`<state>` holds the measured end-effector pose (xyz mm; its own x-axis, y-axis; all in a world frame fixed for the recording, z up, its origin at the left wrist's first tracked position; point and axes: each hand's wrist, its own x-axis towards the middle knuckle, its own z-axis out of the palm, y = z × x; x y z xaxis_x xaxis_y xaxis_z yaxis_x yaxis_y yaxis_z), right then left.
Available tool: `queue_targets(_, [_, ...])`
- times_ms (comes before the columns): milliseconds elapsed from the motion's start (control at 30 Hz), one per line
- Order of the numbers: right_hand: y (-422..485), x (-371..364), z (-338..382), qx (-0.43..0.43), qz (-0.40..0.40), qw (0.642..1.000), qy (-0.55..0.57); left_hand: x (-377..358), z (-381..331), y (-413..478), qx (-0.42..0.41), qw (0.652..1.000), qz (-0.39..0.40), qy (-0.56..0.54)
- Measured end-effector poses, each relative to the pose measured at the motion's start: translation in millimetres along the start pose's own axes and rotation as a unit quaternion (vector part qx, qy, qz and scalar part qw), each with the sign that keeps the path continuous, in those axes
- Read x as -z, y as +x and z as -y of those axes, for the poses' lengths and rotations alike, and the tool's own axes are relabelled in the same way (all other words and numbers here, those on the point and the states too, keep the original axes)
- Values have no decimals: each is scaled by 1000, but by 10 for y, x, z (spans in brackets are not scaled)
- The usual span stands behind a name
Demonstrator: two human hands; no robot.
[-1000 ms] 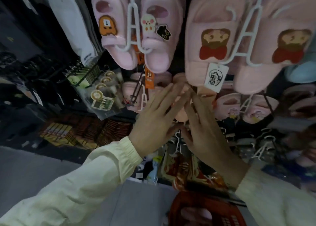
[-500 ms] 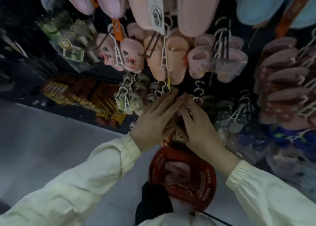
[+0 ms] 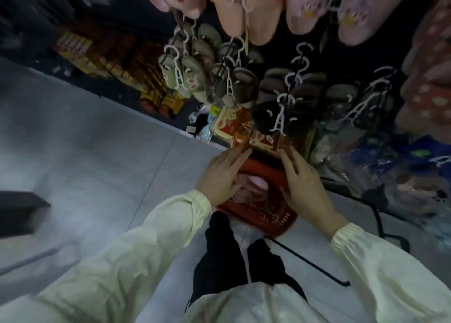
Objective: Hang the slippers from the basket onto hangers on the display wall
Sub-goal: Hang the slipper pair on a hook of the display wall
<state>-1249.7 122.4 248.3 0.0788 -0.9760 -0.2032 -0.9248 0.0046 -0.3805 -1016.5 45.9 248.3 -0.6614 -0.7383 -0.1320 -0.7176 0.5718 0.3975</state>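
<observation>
A red plastic basket (image 3: 264, 214) stands on the floor by my feet, with pink slippers (image 3: 253, 188) lying inside it. My left hand (image 3: 223, 173) hovers over the basket's left side with its fingers straight and empty. My right hand (image 3: 301, 179) is over the right side, fingers extended, also holding nothing. Above them the display wall carries grey and dark slippers (image 3: 238, 84) on white hangers (image 3: 280, 120), with pink pairs (image 3: 246, 12) higher up.
Red and yellow packets (image 3: 240, 127) lie at the wall's foot just beyond the basket. Bagged goods (image 3: 390, 156) fill the right. A black wire stand (image 3: 314, 264) sits by my legs. Grey floor tiles (image 3: 97, 164) spread left, with a dark box (image 3: 19, 212).
Both hands dropped from the hanging slippers on the wall down to the basket on the floor, and my view tilted downward with them. They hold nothing throughout.
</observation>
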Motion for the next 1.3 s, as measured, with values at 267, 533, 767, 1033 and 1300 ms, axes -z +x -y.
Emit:
queue_targets(267, [67,-1054,-395,-61,87,994,17,-1032,557,-329,103,987,124,-25])
queue_targets(533, [150,-2063,-544,-103,148,983,41,-1882,972,-419,177,952,248,-18])
queue_targets(767, [214,-2835,-797,-153,188,969,48,-2704,1348,-323,194,921,337,-3])
queue_targets(1033, [350,-3840,-1265,-252,238,936,65,-3507,1734,-199,216,897,386,-16])
queue_targets(1300, [379,-4791,-1583,-303,352,884,59,-3947,1914,-135,203,897,392,-9])
